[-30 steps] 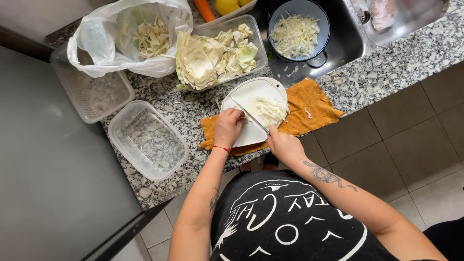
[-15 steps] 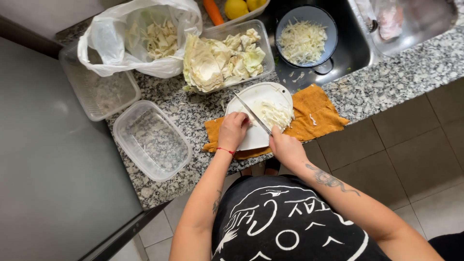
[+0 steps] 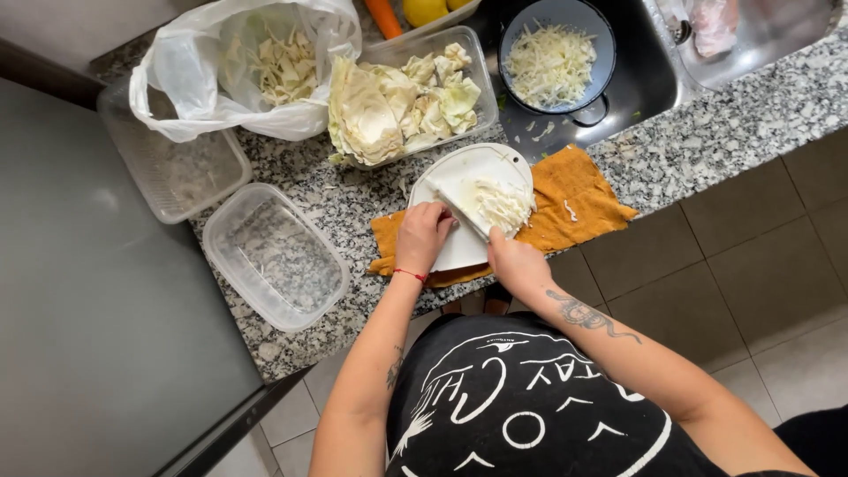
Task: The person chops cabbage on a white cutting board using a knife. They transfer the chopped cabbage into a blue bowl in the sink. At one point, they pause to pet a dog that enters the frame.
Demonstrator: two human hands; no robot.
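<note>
A round white cutting board (image 3: 477,168) lies on an orange cloth (image 3: 579,199) on the speckled granite counter (image 3: 751,115). A small pile of shredded cabbage (image 3: 503,205) sits on the board's right half. My right hand (image 3: 515,262) grips the handle of a knife (image 3: 464,212), whose blade runs diagonally up and left across the board beside the shreds. With curled fingers, my left hand (image 3: 424,235) presses on the board's left edge, close to the blade.
Behind the board stand a clear tub of cabbage leaves (image 3: 402,97), a white plastic bag of scraps (image 3: 256,66) and a dark pot of shredded cabbage (image 3: 556,53) in the sink. Two empty clear containers (image 3: 274,256) sit at the left. A grey appliance top (image 3: 79,336) lies left.
The knife blade has shifted slightly across the board next to the shreds. Both hands stay at the board's near edge.
</note>
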